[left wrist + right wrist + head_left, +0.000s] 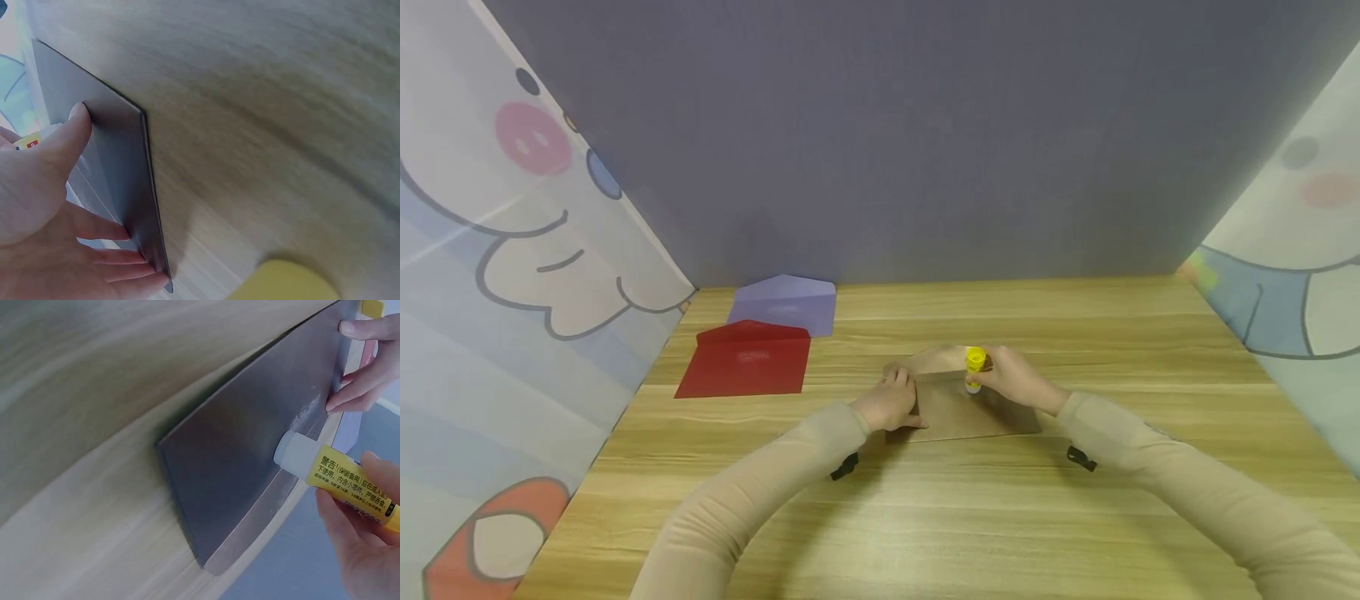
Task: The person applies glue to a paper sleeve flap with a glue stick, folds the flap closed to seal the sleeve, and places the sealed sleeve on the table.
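A brown envelope (958, 417) lies on the table with its flap (936, 360) folded open away from me. My left hand (889, 404) rests on its left end, thumb and fingers spread and pressing the paper. My right hand (1017, 379) grips a yellow glue stick (975, 360) held upright, its white end down. In the right wrist view that white end (297, 454) touches the envelope just below the flap's fold. A whitish glue smear (306, 414) shows beside it, towards my left hand.
A red envelope (741, 368) and a purple envelope (797, 310) lie at the back left, flaps open, the red overlapping the purple. A yellow rounded object (284, 284), partly seen, is near my left wrist. A grey panel (880, 167) stands behind the table.
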`<action>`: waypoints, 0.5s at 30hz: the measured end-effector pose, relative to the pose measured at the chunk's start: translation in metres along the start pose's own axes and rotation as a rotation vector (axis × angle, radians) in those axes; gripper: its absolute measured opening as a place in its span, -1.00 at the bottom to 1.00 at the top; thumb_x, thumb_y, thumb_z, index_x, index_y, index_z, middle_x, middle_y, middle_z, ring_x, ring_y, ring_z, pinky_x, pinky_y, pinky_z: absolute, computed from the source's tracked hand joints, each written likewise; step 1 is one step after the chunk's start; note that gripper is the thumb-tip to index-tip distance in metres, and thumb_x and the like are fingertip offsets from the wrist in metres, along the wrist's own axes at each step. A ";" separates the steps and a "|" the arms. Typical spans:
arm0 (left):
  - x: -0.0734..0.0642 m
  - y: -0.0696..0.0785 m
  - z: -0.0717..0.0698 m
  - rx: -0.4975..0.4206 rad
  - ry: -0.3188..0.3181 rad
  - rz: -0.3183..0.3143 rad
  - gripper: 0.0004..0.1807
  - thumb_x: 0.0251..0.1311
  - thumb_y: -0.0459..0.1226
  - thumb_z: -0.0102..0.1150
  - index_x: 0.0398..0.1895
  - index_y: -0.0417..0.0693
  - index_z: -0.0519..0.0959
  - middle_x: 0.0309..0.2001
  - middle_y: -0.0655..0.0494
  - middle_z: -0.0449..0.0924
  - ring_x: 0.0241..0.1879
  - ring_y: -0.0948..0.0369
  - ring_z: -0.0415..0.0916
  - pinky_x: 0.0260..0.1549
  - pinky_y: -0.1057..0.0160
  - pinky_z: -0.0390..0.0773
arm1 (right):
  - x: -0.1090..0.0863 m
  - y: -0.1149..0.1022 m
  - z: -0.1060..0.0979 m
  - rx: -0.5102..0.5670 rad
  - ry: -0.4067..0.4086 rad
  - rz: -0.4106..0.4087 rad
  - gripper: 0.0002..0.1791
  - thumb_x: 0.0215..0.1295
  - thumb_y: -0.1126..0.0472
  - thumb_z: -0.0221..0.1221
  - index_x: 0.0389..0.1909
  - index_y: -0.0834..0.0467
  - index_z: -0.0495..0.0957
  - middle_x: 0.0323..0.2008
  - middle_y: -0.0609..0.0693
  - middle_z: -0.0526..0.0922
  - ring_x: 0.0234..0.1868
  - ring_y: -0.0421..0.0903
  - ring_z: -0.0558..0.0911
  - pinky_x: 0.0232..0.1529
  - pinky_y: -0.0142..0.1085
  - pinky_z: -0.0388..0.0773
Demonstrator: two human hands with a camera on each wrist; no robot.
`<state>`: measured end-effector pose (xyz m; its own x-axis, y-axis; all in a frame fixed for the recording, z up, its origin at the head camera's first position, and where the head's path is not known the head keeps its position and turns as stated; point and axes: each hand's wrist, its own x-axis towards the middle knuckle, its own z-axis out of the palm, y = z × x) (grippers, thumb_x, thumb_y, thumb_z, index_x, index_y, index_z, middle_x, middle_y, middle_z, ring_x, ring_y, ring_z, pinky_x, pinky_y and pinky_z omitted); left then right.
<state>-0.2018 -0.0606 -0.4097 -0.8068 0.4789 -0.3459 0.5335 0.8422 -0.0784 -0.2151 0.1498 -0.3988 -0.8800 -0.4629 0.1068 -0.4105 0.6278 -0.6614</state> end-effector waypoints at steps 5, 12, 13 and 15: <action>0.001 0.000 0.001 -0.011 -0.011 -0.003 -0.08 0.06 0.20 -0.08 0.25 -0.39 0.08 0.17 -0.21 0.10 0.22 -0.03 0.06 0.18 0.15 0.20 | 0.003 -0.004 0.003 0.003 0.002 -0.007 -0.80 0.01 0.35 0.23 -0.35 0.36 0.47 -0.42 0.12 0.58 -0.33 0.07 0.59 -0.35 -0.25 0.58; 0.001 0.000 0.001 -0.024 -0.008 -0.008 -0.09 0.05 0.19 -0.05 0.23 -0.38 0.11 0.10 -0.17 0.16 0.18 0.00 0.11 0.17 0.15 0.21 | 0.012 -0.015 0.012 0.008 -0.008 -0.015 -0.78 0.00 0.34 0.24 -0.34 0.37 0.48 -0.46 0.06 0.56 -0.34 0.03 0.58 -0.33 -0.28 0.57; 0.001 0.000 0.001 -0.022 -0.006 -0.008 -0.09 0.05 0.19 -0.05 0.22 -0.38 0.11 0.09 -0.17 0.16 0.17 0.00 0.11 0.16 0.15 0.22 | 0.014 -0.017 0.014 0.003 -0.010 -0.017 -0.76 0.00 0.34 0.24 -0.31 0.38 0.47 -0.45 0.07 0.56 -0.34 0.02 0.58 -0.33 -0.28 0.56; 0.001 -0.001 0.001 -0.019 -0.004 -0.007 -0.09 0.06 0.19 -0.05 0.22 -0.39 0.11 0.10 -0.17 0.16 0.18 -0.01 0.11 0.17 0.15 0.21 | 0.017 -0.020 0.018 -0.012 -0.012 -0.015 -0.73 0.01 0.33 0.24 -0.28 0.40 0.47 -0.44 0.07 0.56 -0.34 0.00 0.58 -0.33 -0.28 0.56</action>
<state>-0.2027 -0.0609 -0.4115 -0.8093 0.4723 -0.3492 0.5230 0.8500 -0.0625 -0.2173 0.1181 -0.3966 -0.8707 -0.4798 0.1078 -0.4266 0.6278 -0.6511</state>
